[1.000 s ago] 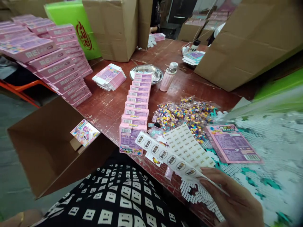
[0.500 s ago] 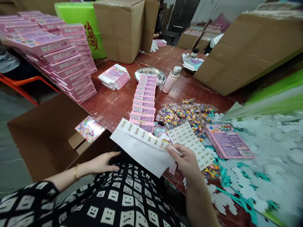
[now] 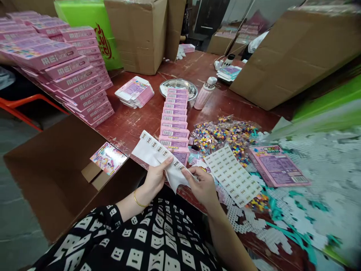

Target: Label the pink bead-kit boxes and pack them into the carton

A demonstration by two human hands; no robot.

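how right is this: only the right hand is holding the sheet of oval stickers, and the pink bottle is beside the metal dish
Not quite: the head view shows both hands on the sheet of oval stickers, the left hand as well as the right hand. The pink bottle is indeed beside the metal dish.

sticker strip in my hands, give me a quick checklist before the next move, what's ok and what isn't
1. Left hand grip on the sticker strip: ok, thumb on top.
2. Right hand grip on the strip: ok, at its near end.
3. Strip flat: not ok, the paper is bent around the hands.
4. A label lifted off the backing: cannot tell, fingers cover that end.
5. Other sticker sheet within view: ok, beside the right hand.
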